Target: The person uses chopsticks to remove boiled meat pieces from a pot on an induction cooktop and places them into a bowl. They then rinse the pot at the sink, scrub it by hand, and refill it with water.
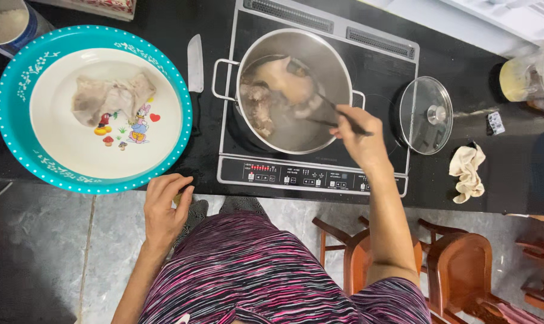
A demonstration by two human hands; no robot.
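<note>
A steel pot stands on an induction cooker and holds pieces of meat in cloudy liquid. My right hand grips a pair of chopsticks whose tips are on a pale meat piece inside the pot. My left hand rests on the front edge of the black counter, fingers curled, holding nothing that I can see. Just beyond it lies a large teal-rimmed plate with one flat piece of pale meat on it.
A knife lies between plate and cooker. A glass lid rests at the cooker's right side, a crumpled cloth beyond it. A blender jug stands far right, a bowl of rice top left. Wooden chairs stand below the counter.
</note>
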